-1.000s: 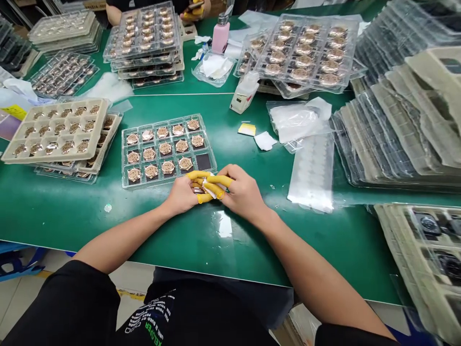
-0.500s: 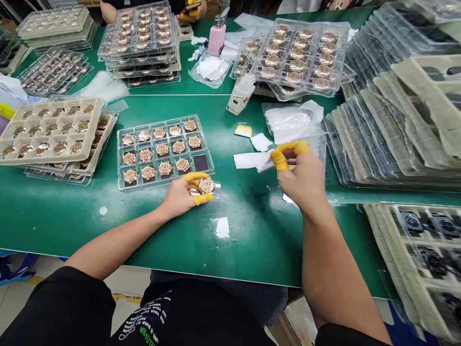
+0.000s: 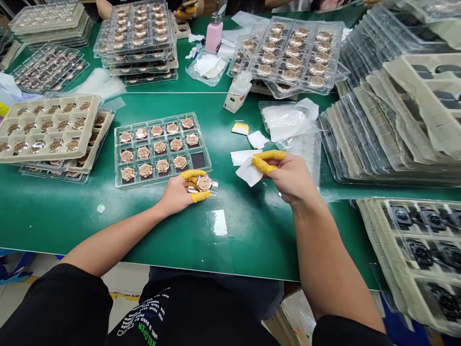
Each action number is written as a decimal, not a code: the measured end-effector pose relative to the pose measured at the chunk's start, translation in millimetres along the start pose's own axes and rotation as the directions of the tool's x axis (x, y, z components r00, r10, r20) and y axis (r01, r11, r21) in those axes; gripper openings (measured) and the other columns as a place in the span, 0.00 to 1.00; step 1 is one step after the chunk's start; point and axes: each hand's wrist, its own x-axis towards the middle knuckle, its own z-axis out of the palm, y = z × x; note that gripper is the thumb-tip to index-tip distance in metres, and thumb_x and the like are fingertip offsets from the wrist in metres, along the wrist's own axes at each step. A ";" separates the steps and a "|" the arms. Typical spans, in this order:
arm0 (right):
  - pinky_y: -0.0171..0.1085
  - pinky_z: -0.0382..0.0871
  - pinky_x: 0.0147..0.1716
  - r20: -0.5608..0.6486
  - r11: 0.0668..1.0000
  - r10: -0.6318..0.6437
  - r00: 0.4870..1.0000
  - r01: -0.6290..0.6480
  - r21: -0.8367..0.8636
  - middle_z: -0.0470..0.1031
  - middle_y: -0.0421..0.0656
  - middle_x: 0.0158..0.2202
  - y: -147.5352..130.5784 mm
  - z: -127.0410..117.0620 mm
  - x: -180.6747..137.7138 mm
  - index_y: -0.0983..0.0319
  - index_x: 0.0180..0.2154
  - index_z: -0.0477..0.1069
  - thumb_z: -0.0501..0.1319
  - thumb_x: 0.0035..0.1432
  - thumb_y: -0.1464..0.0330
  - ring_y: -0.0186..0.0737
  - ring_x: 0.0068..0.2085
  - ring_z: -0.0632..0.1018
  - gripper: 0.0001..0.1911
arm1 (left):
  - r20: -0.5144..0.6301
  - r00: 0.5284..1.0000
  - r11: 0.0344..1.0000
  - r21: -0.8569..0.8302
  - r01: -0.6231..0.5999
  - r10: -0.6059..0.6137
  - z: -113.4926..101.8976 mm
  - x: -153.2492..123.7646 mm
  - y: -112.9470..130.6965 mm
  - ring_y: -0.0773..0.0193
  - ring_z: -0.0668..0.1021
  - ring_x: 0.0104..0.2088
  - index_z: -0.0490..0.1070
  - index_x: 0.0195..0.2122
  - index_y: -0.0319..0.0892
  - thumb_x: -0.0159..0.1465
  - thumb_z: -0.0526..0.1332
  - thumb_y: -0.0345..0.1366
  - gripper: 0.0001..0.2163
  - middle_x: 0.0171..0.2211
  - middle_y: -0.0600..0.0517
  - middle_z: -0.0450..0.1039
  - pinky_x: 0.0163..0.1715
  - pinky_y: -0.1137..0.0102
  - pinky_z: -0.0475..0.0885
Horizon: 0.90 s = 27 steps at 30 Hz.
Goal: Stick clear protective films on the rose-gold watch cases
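Note:
My left hand (image 3: 180, 192), with yellow finger cots, is closed around a rose-gold watch case (image 3: 204, 183), its printed back facing up. The hand is at the near right corner of a clear tray (image 3: 118, 166) of similar watch cases, where one pocket shows bare dark lining. Between thumb and fingers, my right hand (image 3: 288, 173), also in yellow finger cots, pinches a white wipe (image 3: 249, 172). Partly behind that wipe, another folded white strip (image 3: 240, 157) lies on the green table (image 3: 162, 245).
Stacked trays of watch cases stand left (image 3: 50, 129) and at the back (image 3: 139, 38). Tall piles of plastic trays (image 3: 378, 129) line the right. A white bottle (image 3: 237, 91), a pink pump bottle (image 3: 214, 36) and a yellow-and-white pad (image 3: 239, 128) sit beyond my hands. Another person's hand (image 3: 187, 10) shows at the back.
My right hand has moved slightly left, and the white wipe in it now hangs spread out in view. My left hand still holds the watch case in nearly the same place.

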 end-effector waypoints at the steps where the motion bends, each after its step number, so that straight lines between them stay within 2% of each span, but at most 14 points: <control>1: 0.43 0.74 0.29 -0.009 1.000 -0.026 1.000 0.026 -0.006 0.83 0.46 0.34 -0.4 -0.2 -1.2 0.58 0.33 0.84 0.82 0.37 0.48 0.45 0.33 0.80 0.26 | 0.001 1.000 1.000 -0.004 0.001 -0.001 0.2 0.0 -0.1 0.64 0.84 0.38 0.79 0.54 0.39 0.46 0.81 0.35 0.32 0.41 0.47 0.84 0.45 0.68 0.81; 4: 0.50 0.78 0.41 -0.003 0.972 -0.184 0.983 0.181 -0.153 0.84 0.46 0.40 -1.4 -1.7 -5.0 0.56 0.34 0.85 0.81 0.40 0.48 0.51 0.41 0.82 0.23 | 0.006 1.000 1.000 -0.012 0.001 -0.001 0.5 0.0 -0.7 0.64 0.84 0.38 0.78 0.54 0.39 0.47 0.80 0.35 0.32 0.40 0.48 0.83 0.44 0.68 0.81; 6: 0.55 0.77 0.49 0.076 0.919 -0.276 0.958 0.286 -0.270 0.85 0.46 0.44 -2.1 -3.2 -7.2 0.55 0.34 0.86 0.79 0.45 0.48 0.53 0.46 0.82 0.20 | 0.005 1.000 1.000 -0.012 0.004 -0.004 0.3 -0.2 -0.9 0.64 0.84 0.38 0.78 0.54 0.39 0.47 0.80 0.35 0.32 0.41 0.48 0.84 0.44 0.68 0.81; 8: 0.58 0.75 0.53 0.151 0.861 -0.310 0.939 0.345 -0.375 0.86 0.45 0.44 -2.9 -4.2 -9.1 0.54 0.34 0.86 0.77 0.49 0.50 0.55 0.49 0.82 0.16 | 0.004 1.000 1.000 -0.009 0.005 -0.005 0.0 -0.6 -0.9 0.64 0.84 0.39 0.78 0.54 0.39 0.47 0.81 0.35 0.32 0.41 0.48 0.84 0.45 0.68 0.81; 10: 0.59 0.74 0.52 0.148 0.813 -0.302 0.942 0.335 -0.476 0.86 0.45 0.43 -3.5 -3.8 -10.9 0.53 0.32 0.86 0.75 0.53 0.54 0.57 0.49 0.82 0.11 | 0.007 1.000 1.000 -0.007 -0.001 0.001 -0.2 -0.8 -0.8 0.64 0.84 0.39 0.78 0.54 0.39 0.47 0.81 0.35 0.32 0.42 0.47 0.84 0.44 0.68 0.81; 13: 0.59 0.74 0.51 0.050 0.777 -0.317 0.947 0.289 -0.558 0.86 0.45 0.43 -3.4 -1.2 -13.4 0.55 0.31 0.85 0.74 0.54 0.62 0.57 0.47 0.82 0.05 | 0.012 1.000 1.000 -0.005 -0.015 0.016 0.0 -0.8 -1.3 0.64 0.84 0.39 0.78 0.54 0.39 0.47 0.80 0.36 0.31 0.42 0.47 0.84 0.44 0.68 0.81; 17: 0.61 0.72 0.55 -0.104 0.760 -0.406 0.908 0.272 -0.590 0.86 0.47 0.48 -2.7 1.3 -16.1 0.56 0.33 0.86 0.73 0.53 0.66 0.59 0.52 0.80 0.04 | 0.014 1.000 1.000 0.007 -0.024 0.024 0.8 -0.6 -3.0 0.65 0.84 0.38 0.78 0.54 0.39 0.48 0.80 0.36 0.31 0.42 0.47 0.84 0.44 0.68 0.81; 20: 0.62 0.71 0.55 -0.211 0.746 -0.437 0.874 0.221 -0.629 0.85 0.48 0.49 -2.5 -1.4 -15.9 0.58 0.33 0.85 0.73 0.52 0.66 0.59 0.51 0.79 0.04 | 0.016 0.999 0.999 0.026 -0.031 0.030 1.0 -0.4 -3.0 0.64 0.84 0.39 0.78 0.54 0.39 0.47 0.80 0.36 0.31 0.43 0.47 0.84 0.45 0.68 0.81; 24: 0.62 0.70 0.55 -0.201 0.758 -0.414 0.888 0.214 -0.617 0.83 0.49 0.48 0.7 -2.3 -14.5 0.58 0.31 0.82 0.74 0.51 0.65 0.58 0.50 0.78 0.04 | 0.033 0.998 0.996 0.074 -0.059 0.057 0.5 -0.6 -2.2 0.62 0.85 0.41 0.78 0.54 0.40 0.48 0.79 0.37 0.30 0.45 0.46 0.85 0.45 0.67 0.81; 27: 0.59 0.74 0.51 -0.164 0.790 -0.428 0.889 0.280 -0.545 0.82 0.49 0.49 3.9 15.2 -22.4 0.57 0.34 0.80 0.72 0.57 0.64 0.56 0.51 0.80 0.05 | 0.035 0.996 0.991 0.105 -0.080 0.076 0.0 -1.1 -3.5 0.63 0.85 0.40 0.79 0.54 0.40 0.50 0.79 0.37 0.29 0.45 0.46 0.85 0.46 0.67 0.81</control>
